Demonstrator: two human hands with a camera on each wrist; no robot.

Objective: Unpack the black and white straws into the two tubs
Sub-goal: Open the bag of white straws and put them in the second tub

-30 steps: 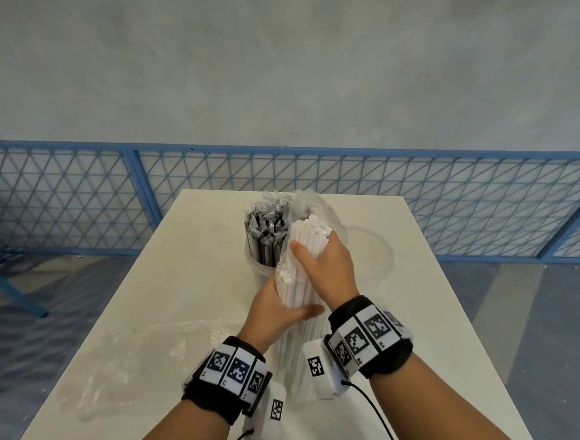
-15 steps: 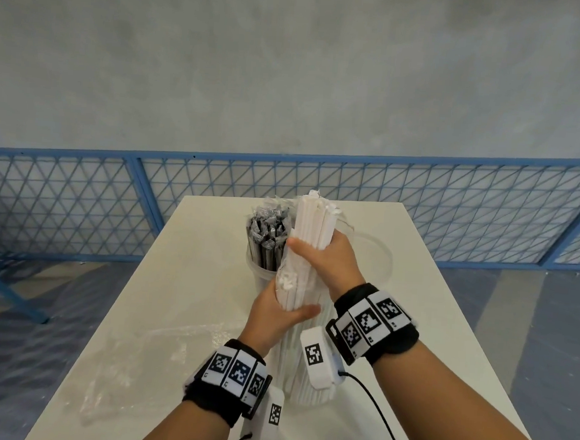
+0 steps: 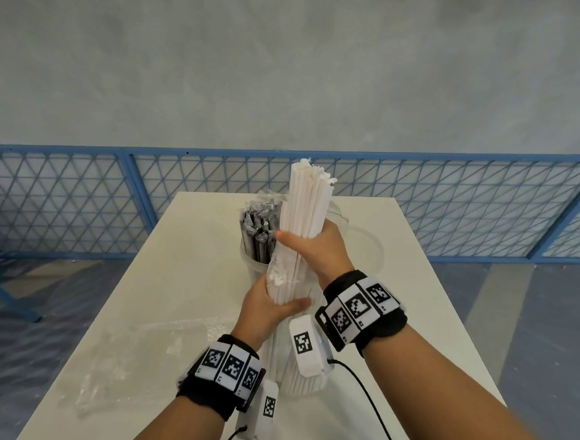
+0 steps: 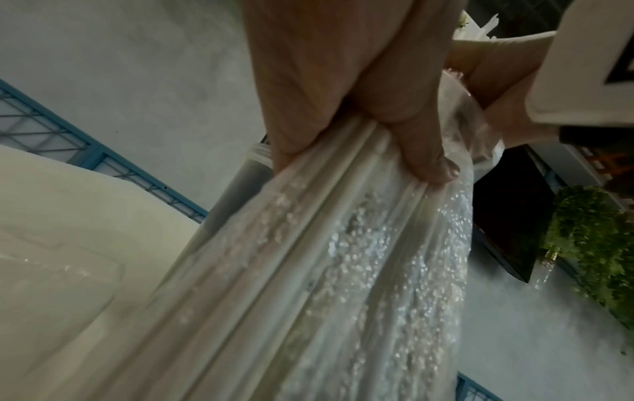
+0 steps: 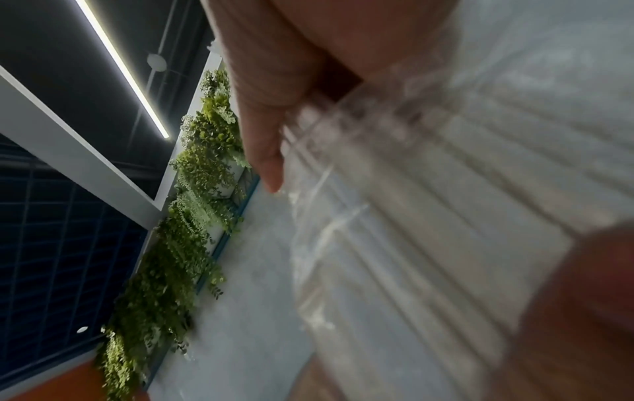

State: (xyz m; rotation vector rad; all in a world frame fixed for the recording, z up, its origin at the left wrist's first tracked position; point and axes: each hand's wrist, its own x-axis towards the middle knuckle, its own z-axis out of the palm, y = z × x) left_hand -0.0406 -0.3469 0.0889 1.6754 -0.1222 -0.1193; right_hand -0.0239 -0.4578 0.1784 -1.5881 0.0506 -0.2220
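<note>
Above the left hand (image 3: 268, 307), which grips the clear plastic wrapper (image 4: 394, 271) around the lower white straws (image 3: 302, 220), the right hand (image 3: 317, 249) closes around the upper part of the upright bundle. Just beyond the right hand's thumb stands a clear tub (image 3: 249, 261) holding black straws (image 3: 257, 231). Left of the left wrist, loose plastic film (image 3: 128, 356) lies on the tabletop (image 3: 194, 247).

White table (image 3: 394, 330) with two tubs (image 3: 249, 263) and crumpled plastic wrap (image 3: 128, 356).
</note>
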